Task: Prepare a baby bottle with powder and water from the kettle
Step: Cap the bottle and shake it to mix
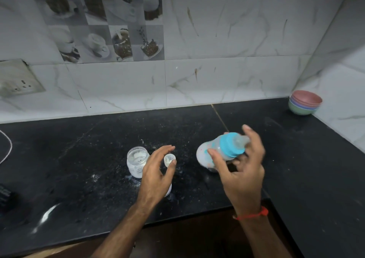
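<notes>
My right hand (243,170) holds a baby bottle (215,151) with a blue collar and clear teat, tilted on its side above the black counter (98,178). The bottle holds milky white liquid. My thumb and fingers curl round its collar and teat end. My left hand (156,176) hovers over the counter with fingers loosely spread, holding nothing. Just beyond its fingertips lies a small white cap (169,159). An open clear jar of white powder (137,161) stands left of that hand. White powder is spilled around the jar. No kettle is in view.
A stack of coloured bowls (305,102) sits in the back right corner against the tiled wall. A wall socket (17,79) is at the left, with a white cord (7,147) below it. A dark object (6,196) lies at the left edge.
</notes>
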The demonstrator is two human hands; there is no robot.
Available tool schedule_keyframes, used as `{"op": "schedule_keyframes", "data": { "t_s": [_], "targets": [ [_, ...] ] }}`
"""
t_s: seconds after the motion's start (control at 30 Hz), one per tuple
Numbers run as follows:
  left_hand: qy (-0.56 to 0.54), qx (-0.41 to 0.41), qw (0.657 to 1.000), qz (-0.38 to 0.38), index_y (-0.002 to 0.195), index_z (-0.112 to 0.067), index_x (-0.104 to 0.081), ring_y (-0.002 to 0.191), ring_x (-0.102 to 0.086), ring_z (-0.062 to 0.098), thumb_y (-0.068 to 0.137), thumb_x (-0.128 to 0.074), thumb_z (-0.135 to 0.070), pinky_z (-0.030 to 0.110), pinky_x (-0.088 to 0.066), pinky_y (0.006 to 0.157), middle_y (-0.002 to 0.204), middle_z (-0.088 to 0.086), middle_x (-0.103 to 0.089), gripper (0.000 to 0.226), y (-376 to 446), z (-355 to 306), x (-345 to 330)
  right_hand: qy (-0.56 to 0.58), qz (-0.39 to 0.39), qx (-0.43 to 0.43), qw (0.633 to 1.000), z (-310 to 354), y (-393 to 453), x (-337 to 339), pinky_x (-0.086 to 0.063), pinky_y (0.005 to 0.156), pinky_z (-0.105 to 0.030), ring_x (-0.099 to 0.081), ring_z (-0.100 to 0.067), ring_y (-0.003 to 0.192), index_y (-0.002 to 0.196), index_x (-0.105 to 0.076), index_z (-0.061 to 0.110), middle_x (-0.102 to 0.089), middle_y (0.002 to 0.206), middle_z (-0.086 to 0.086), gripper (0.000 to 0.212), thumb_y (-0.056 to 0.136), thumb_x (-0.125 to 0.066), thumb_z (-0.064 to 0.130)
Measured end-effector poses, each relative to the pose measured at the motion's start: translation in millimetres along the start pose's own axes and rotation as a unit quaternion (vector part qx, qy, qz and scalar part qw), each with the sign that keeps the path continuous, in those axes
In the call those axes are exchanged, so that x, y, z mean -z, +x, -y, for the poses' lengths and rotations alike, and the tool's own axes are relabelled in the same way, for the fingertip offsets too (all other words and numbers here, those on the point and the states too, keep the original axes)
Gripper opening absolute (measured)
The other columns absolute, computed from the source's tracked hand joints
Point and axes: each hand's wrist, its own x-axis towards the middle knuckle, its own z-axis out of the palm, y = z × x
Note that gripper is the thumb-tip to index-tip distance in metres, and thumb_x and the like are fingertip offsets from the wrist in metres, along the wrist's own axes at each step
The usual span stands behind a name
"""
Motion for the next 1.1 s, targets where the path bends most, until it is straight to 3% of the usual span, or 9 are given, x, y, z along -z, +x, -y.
{"op": "schedule_keyframes", "data": {
  "t_s": [0.17, 0.3, 0.47, 0.6, 0.67, 0.77, 0.93, 1.03, 1.1],
  "targets": [
    [0.004, 0.001, 1.0, 0.007, 0.132, -0.028, -0.067, 0.131, -0.055, -0.003, 0.097, -0.072, -0.012, 0.007, -0.039, 0.106, 0.135, -0.017, -0.065, 0.039, -4, -3, -3, -0.075, 0.205, -0.086, 0.972, -7, -1, -4, -0.057, 0.104, -0.044, -0.058, -0.002, 0.122, 0.145, -0.028, 0.059, -0.049, 0.14, 0.017, 0.077, 0.091, -0.078, 0.038],
    [0.01, 0.008, 1.0, 0.0, 0.133, -0.028, -0.067, 0.131, -0.055, -0.002, 0.097, -0.072, -0.011, 0.009, -0.04, 0.105, 0.135, -0.018, -0.065, 0.039, -4, 1, -3, 0.008, 0.026, 0.013, 1.0, 5, -1, -4, -0.061, 0.097, -0.033, -0.066, -0.017, 0.125, 0.156, -0.031, 0.039, -0.058, 0.143, 0.003, 0.081, 0.091, -0.079, 0.043],
    [0.011, 0.003, 1.0, 0.0, 0.132, -0.032, -0.066, 0.131, -0.055, -0.002, 0.097, -0.072, -0.012, 0.006, -0.039, 0.104, 0.134, -0.02, -0.064, 0.041, -8, -3, -3, -0.046, 0.156, -0.031, 0.986, 6, 0, -4, -0.058, 0.103, -0.042, -0.06, -0.008, 0.127, 0.152, -0.034, 0.044, -0.052, 0.142, 0.017, 0.076, 0.091, -0.079, 0.037],
    [0.014, 0.003, 1.0, -0.008, 0.132, -0.029, -0.067, 0.132, -0.055, 0.001, 0.098, -0.071, -0.01, 0.007, -0.038, 0.106, 0.134, -0.017, -0.066, 0.039, -8, -2, -1, 0.039, -0.003, 0.064, 0.997, 13, 5, 1, -0.06, 0.098, -0.037, -0.065, -0.029, 0.126, 0.156, -0.032, 0.037, -0.059, 0.142, -0.004, 0.083, 0.09, -0.083, 0.031],
    [0.011, 0.013, 1.0, -0.012, 0.131, -0.03, -0.067, 0.131, -0.055, -0.001, 0.097, -0.071, -0.009, 0.006, -0.037, 0.105, 0.133, -0.017, -0.066, 0.04, -9, -4, 0, 0.018, 0.032, 0.048, 0.998, 11, 6, -2, -0.058, 0.102, -0.044, -0.063, -0.029, 0.128, 0.152, -0.031, 0.041, -0.056, 0.142, 0.002, 0.083, 0.091, -0.082, 0.02],
    [0.007, 0.002, 1.0, -0.003, 0.131, -0.031, -0.067, 0.129, -0.056, -0.002, 0.096, -0.073, -0.01, 0.005, -0.038, 0.103, 0.133, -0.018, -0.066, 0.041, -10, -9, -1, -0.039, 0.172, -0.06, 0.982, 7, 3, 2, -0.058, 0.103, -0.048, -0.061, -0.017, 0.127, 0.147, -0.032, 0.052, -0.052, 0.138, 0.016, 0.078, 0.089, -0.08, 0.035],
    [0.01, 0.015, 1.0, -0.02, 0.129, -0.029, -0.068, 0.128, -0.056, -0.002, 0.096, -0.073, -0.009, 0.012, -0.042, 0.106, 0.131, -0.014, -0.068, 0.038, -11, -11, -2, 0.042, 0.03, 0.058, 0.997, 17, 9, 3, -0.061, 0.097, -0.038, -0.065, -0.027, 0.127, 0.155, -0.033, 0.039, -0.058, 0.143, 0.002, 0.079, 0.092, -0.081, 0.032],
    [0.008, 0.016, 1.0, -0.016, 0.129, -0.027, -0.068, 0.127, -0.057, 0.001, 0.096, -0.073, -0.01, 0.029, -0.048, 0.109, 0.13, -0.012, -0.068, 0.037, -13, -15, -5, -0.043, 0.165, -0.047, 0.984, 13, 6, -1, -0.057, 0.104, -0.047, -0.059, -0.018, 0.13, 0.149, -0.032, 0.052, -0.051, 0.143, 0.016, 0.077, 0.09, -0.079, 0.034],
    [0.019, 0.006, 1.0, -0.013, 0.13, -0.025, -0.069, 0.128, -0.058, 0.005, 0.096, -0.073, -0.011, 0.041, -0.049, 0.11, 0.131, -0.013, -0.068, 0.037, -13, -15, -6, -0.022, 0.136, -0.046, 0.989, 14, 5, 3, -0.06, 0.101, -0.042, -0.062, -0.017, 0.128, 0.15, -0.035, 0.048, -0.053, 0.143, 0.016, 0.076, 0.089, -0.08, 0.04]
  ]
}}
